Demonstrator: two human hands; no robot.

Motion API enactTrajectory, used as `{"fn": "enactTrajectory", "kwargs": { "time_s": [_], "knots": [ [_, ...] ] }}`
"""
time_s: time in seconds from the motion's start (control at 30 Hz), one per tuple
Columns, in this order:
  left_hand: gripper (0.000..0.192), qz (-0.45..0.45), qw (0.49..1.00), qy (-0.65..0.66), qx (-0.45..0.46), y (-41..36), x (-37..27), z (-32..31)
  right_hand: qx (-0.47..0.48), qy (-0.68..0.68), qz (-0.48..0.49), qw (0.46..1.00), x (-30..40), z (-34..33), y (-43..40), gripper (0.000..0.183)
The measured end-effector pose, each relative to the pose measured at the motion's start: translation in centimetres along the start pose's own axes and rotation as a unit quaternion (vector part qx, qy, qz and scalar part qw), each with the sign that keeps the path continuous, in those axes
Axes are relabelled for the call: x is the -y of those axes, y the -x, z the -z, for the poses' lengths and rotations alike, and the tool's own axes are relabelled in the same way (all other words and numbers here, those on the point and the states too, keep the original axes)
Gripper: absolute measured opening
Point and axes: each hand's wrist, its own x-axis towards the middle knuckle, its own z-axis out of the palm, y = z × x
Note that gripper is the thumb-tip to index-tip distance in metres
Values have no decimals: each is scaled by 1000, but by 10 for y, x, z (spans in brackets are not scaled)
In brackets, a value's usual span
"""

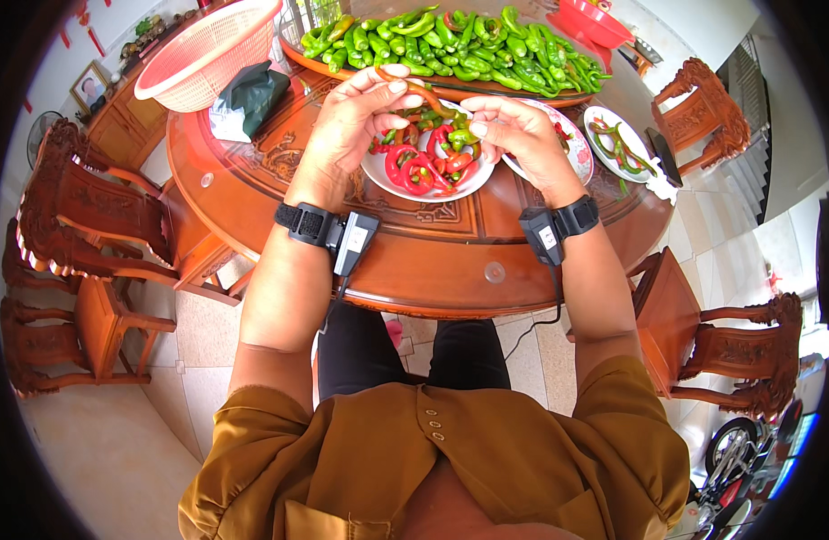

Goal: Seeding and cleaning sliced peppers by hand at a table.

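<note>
My left hand (360, 118) pinches one end of a long reddish-brown chili pepper (424, 93) between thumb and fingers. At the pepper's other end is my right hand (512, 131), its thumb and fingertips closed together near the tip; whether they grip it is hard to tell. Below both hands stands a white plate (431, 197) of red and green peppers. A second, flower-patterned plate (581, 158) lies partly under my right hand. Farther right, a small white plate (628, 135) holds thin green and reddish peppers. Beyond the hands, many green peppers (455, 44) are heaped on a large tray.
The carved wooden round table (421, 270) has a raised centre. At the left stand a pink plastic basket (208, 54) and a dark plastic bag (251, 94). A red basin (593, 23) is at the back right, a phone-like dark object (663, 156) at the right edge. Carved chairs flank the table.
</note>
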Motion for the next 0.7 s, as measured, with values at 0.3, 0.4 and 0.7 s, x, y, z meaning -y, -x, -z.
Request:
{"fn": "enactTrajectory", "kwargs": {
  "time_s": [0.3, 0.4, 0.7],
  "knots": [
    [24, 3, 1000, -6, 10, 0, 3, -2, -9, 23, 6, 1000, -8, 2, -2, 25],
    [26, 10, 1000, -9, 15, -2, 4, -1, -9, 30, 13, 999, -9, 3, -2, 25],
    [33, 31, 999, -35, 16, -3, 2, -1, -8, 62, 14, 998, -8, 3, 0, 22]
  ]
}}
